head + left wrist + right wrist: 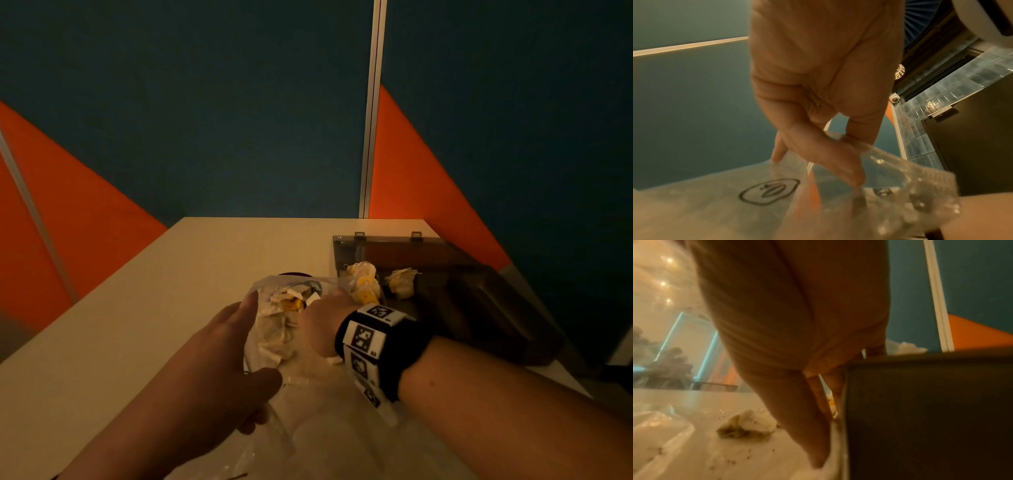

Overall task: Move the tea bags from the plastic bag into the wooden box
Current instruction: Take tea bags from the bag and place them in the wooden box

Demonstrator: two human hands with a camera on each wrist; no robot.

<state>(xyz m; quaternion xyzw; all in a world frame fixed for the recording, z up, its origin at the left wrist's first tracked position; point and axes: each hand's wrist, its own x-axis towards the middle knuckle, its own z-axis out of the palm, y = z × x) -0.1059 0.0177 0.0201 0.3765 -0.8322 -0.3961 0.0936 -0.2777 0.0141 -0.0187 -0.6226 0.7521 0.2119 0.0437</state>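
A clear plastic bag [274,346] lies on the table with several tea bags [284,305] inside. My left hand [255,342] pinches the bag's edge between thumb and fingers [846,162], holding its mouth up. My right hand [329,315], with a marker band on its wrist, reaches past the bag's mouth to the near left corner of the dark wooden box [479,301]. Its fingers [824,402] curl round a yellow-tagged tea bag [368,291] beside the box wall [920,410]. Two tea bags [400,282] lie in the box. Another tea bag [748,423] lies under the plastic.
The box's smoky clear lid [346,253] stands open at the back. A dark red round object [294,274] shows just behind the bag. The cream table [137,325] is bounded by blue and orange partition walls [205,137] at the back and sides.
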